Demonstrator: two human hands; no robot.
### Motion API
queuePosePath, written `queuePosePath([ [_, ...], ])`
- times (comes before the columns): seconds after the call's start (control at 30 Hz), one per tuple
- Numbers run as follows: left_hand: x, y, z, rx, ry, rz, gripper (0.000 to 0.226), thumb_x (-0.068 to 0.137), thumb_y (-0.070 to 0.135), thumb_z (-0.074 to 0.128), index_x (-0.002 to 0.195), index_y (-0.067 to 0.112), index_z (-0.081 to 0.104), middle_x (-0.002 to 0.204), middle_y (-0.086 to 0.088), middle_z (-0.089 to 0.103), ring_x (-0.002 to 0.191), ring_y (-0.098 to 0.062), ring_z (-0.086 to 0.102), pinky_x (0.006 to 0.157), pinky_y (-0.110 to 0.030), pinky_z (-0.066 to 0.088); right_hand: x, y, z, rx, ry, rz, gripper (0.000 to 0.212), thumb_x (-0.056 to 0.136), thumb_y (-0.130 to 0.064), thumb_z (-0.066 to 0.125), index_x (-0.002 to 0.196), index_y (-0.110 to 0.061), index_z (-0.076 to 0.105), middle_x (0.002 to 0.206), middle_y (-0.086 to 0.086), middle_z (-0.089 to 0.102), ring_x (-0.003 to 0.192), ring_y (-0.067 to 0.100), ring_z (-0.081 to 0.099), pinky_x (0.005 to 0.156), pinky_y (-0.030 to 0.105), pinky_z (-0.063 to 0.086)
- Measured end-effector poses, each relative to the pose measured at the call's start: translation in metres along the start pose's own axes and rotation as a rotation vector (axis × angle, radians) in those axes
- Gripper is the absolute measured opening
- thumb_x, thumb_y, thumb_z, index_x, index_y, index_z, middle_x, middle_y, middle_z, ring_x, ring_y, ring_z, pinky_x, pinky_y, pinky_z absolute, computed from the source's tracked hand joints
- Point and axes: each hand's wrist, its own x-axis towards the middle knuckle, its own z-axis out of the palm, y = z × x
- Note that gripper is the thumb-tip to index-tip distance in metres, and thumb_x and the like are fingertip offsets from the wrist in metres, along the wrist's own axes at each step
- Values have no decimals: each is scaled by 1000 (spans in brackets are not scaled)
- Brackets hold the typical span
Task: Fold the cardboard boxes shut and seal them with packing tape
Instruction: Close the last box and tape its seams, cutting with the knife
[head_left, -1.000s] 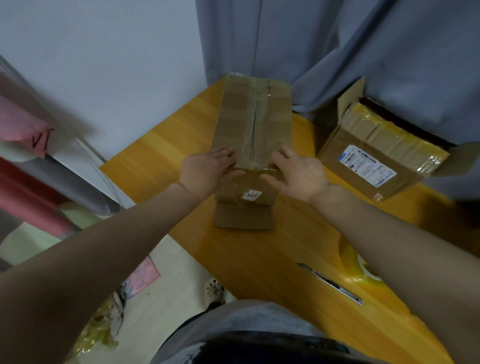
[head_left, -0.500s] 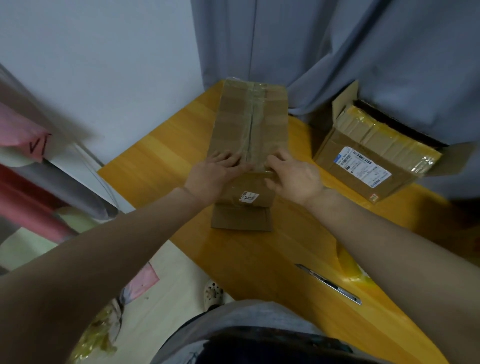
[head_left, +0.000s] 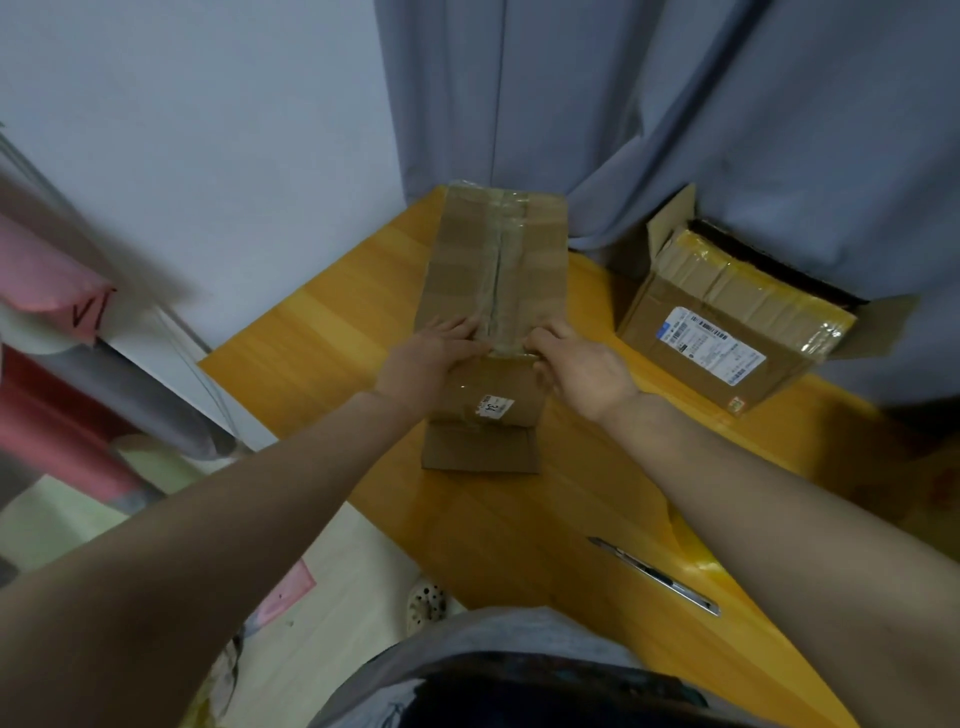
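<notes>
Cardboard box (head_left: 493, 291), seen from the head camera, lies lengthwise on the wooden table (head_left: 322, 332), its far end at the table's far left corner and its near end pointing toward the person. A glossy strip of tape (head_left: 501, 270) runs along its top seam. The left hand (head_left: 428, 358) rests on the near end of the top, just left of the seam, with its fingers laid flat and released, pressing the flap down. The right hand (head_left: 582, 366) meets the seam's near end from the other side, fingers bent over the top edge and thumb on the end face. Whether it pinches the tape end or only rubs it down I cannot tell. A loose flap (head_left: 480, 452) lies flat on the table at the foot of that end face, below a small sticker (head_left: 496, 408). The box looks light and hollow. It is probably stiff along its edges and corners but springy at mid-top, where the flaps meet, and the tape would be slick under the fingers. The long side walls near the corners seem the better hold. A second box (head_left: 727, 332), labelled and with flaps open, sits near the far right edge, well apart. A slim knife (head_left: 654, 574) lies near the table's near edge, beside a yellowish patch that may be the tape roll (head_left: 709, 566), mostly hidden by the forearm.
</notes>
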Motion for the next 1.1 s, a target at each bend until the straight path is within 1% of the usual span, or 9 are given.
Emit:
queuePosePath([
  [0.13,-10,23,-1,126,182,-112,61,77,53,32,103,13,70,114,-7,67,114,-32,56,91,-43,43,-3,-26,0,150,6,46,23,92,-18,54,114,-13,56,121,5,49,101,24,56,81,41,49],
  [0.3,-4,29,-23,116,-211,-305,96,72,70,14,152,17,10,154,-11,26,141,-28,23,112,-54,16,-7,-51,1,839,-3,190,19,89,2,47,86,-5,64,89,11,63,62,19,66,58,35,57],
  [0.4,-5,28,-26,317,-359,-271,87,84,74,32,151,22,12,156,-15,17,144,-29,16,112,-62,10,1,-36,-6,787,201,283,35,88,1,45,67,-21,62,62,4,64,57,20,63,60,37,53],
  [0.5,-10,30,-20,424,-284,-179,65,95,49,44,146,13,26,151,-20,25,141,-33,23,113,-50,23,11,-17,-15,607,271,300,30,88,-4,48,72,-26,61,81,0,67,77,18,64,72,39,54],
  [0.67,-10,-19,-56,488,-401,-68,43,93,16,44,136,14,45,145,-7,41,130,-23,42,111,-37,29,11,11,-22,289,298,308,35,83,-8,54,117,-13,61,125,10,52,118,29,45,97,34,39],
  [0.8,-13,-41,-72,631,-294,-196,34,88,21,48,120,18,58,133,-2,52,124,-20,46,108,-34,32,2,20,-6,275,99,330,42,83,-13,56,122,-28,56,132,2,49,118,27,48,97,38,41],
  [0.9,-9,-1,-57,304,-343,-16,68,81,42,57,143,22,37,146,-6,36,129,-28,41,103,-38,37,-6,11,4,392,107,304,41,87,-11,55,125,-27,53,130,3,54,98,26,60,81,32,47],
  [0.97,-4,32,-45,173,-520,44,87,83,53,57,152,23,14,158,-9,12,143,-30,18,114,-42,23,-11,10,5,348,150,288,42,88,-10,54,127,-22,54,124,5,60,98,27,60,80,29,45],
  [1.1,6,49,-46,122,-643,22,91,87,54,56,153,23,1,160,-3,-9,147,-21,-7,117,-41,7,-20,18,-2,203,154,302,42,87,-7,52,126,-25,54,126,5,50,112,26,51,82,35,48],
])
